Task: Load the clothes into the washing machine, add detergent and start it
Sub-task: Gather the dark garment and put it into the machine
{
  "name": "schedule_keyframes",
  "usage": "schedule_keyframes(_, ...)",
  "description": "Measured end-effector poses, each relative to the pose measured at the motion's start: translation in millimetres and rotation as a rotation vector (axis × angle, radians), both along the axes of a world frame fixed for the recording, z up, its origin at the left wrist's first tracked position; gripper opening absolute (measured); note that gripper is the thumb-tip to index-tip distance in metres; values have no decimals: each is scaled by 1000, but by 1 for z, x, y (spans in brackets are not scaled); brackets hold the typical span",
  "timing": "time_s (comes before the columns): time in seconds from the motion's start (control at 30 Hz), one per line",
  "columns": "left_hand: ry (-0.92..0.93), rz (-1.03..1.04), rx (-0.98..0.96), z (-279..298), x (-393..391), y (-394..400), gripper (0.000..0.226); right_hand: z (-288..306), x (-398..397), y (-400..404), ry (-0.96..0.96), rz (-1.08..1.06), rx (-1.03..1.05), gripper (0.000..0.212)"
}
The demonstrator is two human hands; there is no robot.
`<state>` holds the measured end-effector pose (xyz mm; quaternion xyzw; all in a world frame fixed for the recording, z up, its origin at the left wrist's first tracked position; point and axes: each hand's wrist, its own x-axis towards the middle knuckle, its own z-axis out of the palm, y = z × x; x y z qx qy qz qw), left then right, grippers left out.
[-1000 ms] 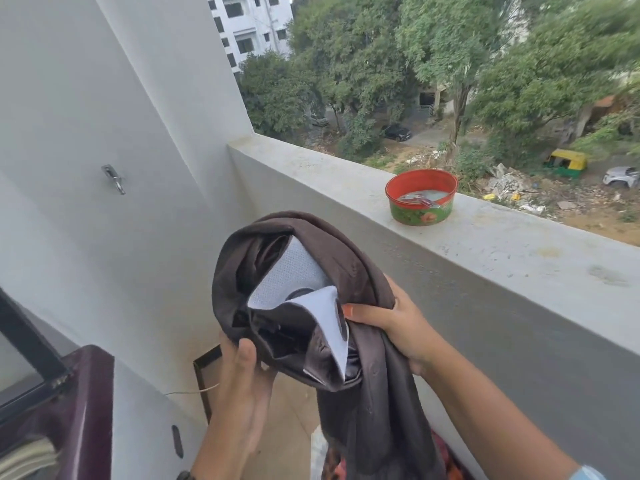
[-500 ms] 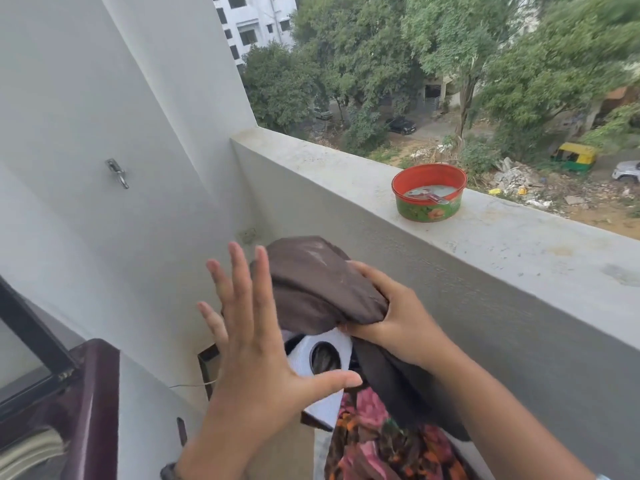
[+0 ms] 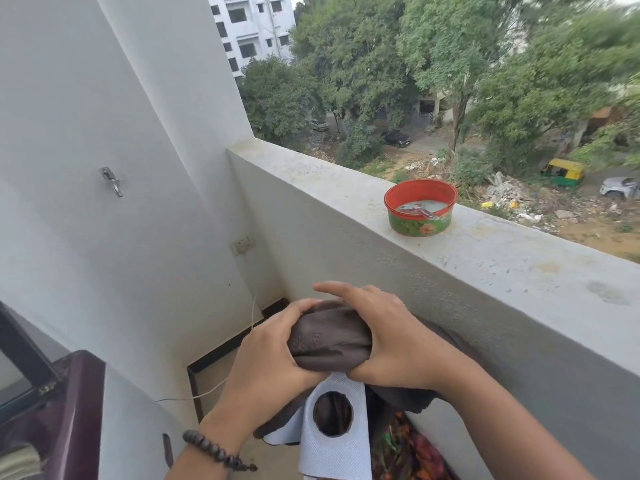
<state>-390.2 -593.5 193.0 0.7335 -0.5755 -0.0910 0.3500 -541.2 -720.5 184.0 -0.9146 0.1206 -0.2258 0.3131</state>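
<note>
Clothes: one brown garment (image 3: 329,341) is bunched between two hands in front of the ledge (image 3: 485,268). It is gripped from the left by the left hand (image 3: 270,355), fingers curled round it, and clasped from the right by the right hand (image 3: 391,337), index finger extended over the top. One white lining (image 3: 337,441) hangs below. One bowl (image 3: 419,211) stands on the ledge; one washing machine (image 3: 69,410) is seen lower left.

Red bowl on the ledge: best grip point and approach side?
Take the bowl round its green wall, below the red rim, coming from the balcony side. It stands upright on the ledge and holds liquid and a spoon, so keep it level. The far side is open drop, and both hands are busy with the brown garment.
</note>
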Motion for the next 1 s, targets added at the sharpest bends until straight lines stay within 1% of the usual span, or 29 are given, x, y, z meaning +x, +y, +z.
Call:
schedule_keyframes(0.07,159,32,-52,-2,1,2,69,1,-10,-7,7,37,175,90)
schedule_keyframes(0.17,423,154,-159,-2,8,6,74,-2,-23,-22,15,81,462,98)
schedule_keyframes(0.3,728,287,-296,-3,21,9,81,-18,-21,-26,-32,179,669,110)
schedule_keyframes(0.37,855,331,-374,-6,24,9,77,-27,-12,-21,-63,237,753,119)
schedule_keyframes(0.43,941,366,-433,-9,23,10,73,-34,-2,-14,-78,268,813,129)
schedule_keyframes(0.5,983,386,-463,-11,21,13,74,-38,9,-8,-70,266,851,136)
schedule_keyframes(0.57,1010,395,-477,-13,19,17,74,-44,20,-2,-76,232,862,136)
schedule_keyframes(0.7,1037,408,-476,-12,20,27,62,-55,43,11,-135,133,848,129)
schedule_keyframes(0.77,1042,428,-470,-12,23,34,64,-59,53,17,-169,102,836,126)
schedule_keyframes(0.87,1041,469,-477,-12,29,47,67,-67,68,23,-208,97,815,117)
schedule_keyframes(1.0,1030,545,-492,-16,32,63,57,-71,85,33,-214,123,794,105)
